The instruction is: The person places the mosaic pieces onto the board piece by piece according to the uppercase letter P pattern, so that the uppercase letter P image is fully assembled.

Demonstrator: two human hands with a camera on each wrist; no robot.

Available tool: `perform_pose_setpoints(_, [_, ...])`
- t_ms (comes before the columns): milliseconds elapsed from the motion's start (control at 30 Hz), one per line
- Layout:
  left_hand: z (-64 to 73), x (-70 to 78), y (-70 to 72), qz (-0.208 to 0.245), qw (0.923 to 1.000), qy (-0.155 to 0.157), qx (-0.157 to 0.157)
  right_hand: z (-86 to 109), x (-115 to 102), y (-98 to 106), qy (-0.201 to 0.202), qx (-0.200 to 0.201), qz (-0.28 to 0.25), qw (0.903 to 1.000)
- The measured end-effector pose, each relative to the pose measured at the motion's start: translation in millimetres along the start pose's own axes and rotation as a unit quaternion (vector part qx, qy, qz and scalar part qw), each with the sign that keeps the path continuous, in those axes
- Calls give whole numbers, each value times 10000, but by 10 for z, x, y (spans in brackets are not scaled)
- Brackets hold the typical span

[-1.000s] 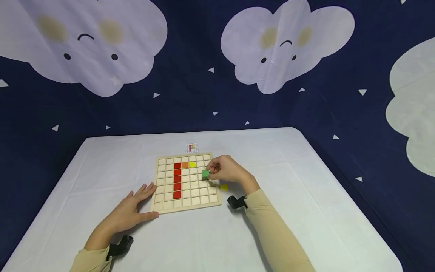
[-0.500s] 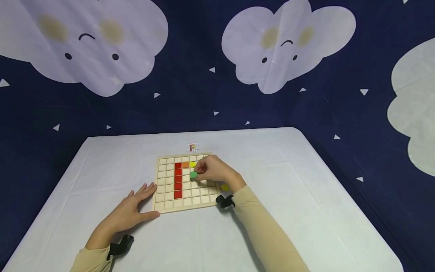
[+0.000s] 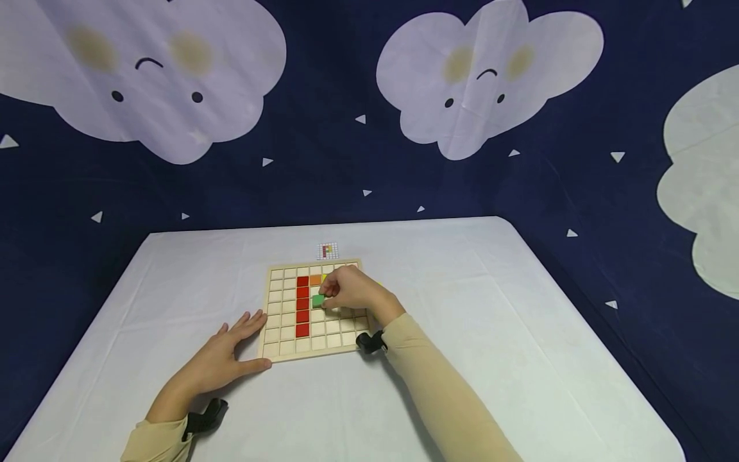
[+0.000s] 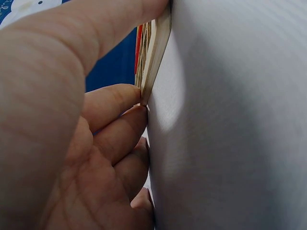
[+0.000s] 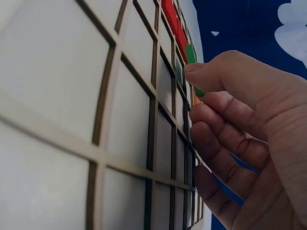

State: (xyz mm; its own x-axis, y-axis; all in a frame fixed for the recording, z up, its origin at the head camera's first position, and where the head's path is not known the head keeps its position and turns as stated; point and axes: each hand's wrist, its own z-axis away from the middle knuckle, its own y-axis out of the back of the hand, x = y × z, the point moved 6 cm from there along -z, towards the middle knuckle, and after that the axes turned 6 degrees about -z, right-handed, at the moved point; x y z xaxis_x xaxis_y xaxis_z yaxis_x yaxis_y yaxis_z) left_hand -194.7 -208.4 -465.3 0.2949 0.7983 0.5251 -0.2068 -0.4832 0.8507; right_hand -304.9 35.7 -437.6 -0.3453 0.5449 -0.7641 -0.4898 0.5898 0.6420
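My right hand (image 3: 352, 289) pinches a small green square block (image 3: 317, 300) between thumb and fingers, over the wooden grid board (image 3: 287, 347). In the right wrist view the green block (image 5: 193, 67) is tilted at the thumb tip, close above the grid. It is just right of a column of several red blocks (image 3: 303, 304). An orange block (image 3: 315, 280) sits beside the top red one; a yellow piece (image 3: 324, 278) next to it is mostly hidden by my hand. With fingers extended, my left hand (image 3: 216, 359) touches the board's left edge and near-left corner.
A small printed card (image 3: 327, 251) with a coloured grid pattern lies behind the board. White cloth (image 3: 519, 359) covers the table. Behind the table hangs a dark blue curtain (image 3: 323, 186) with clouds. A yellow sliver (image 3: 379, 283) shows beyond my right wrist.
My right hand has carried the green block leftward across the board, from its right side to near the red column. My left hand has stayed at the board's edge.
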Motion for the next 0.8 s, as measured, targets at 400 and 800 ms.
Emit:
perform_pose_setpoints(400, [-7,4,-4,-26,10000,49,-8,-34,-8,-52,-144,-11,211,9997])
perform_pose_setpoints(800, [-11,6,-12,-59,9999,87,-16,-40,-32,-47,-289,-55,240,9993])
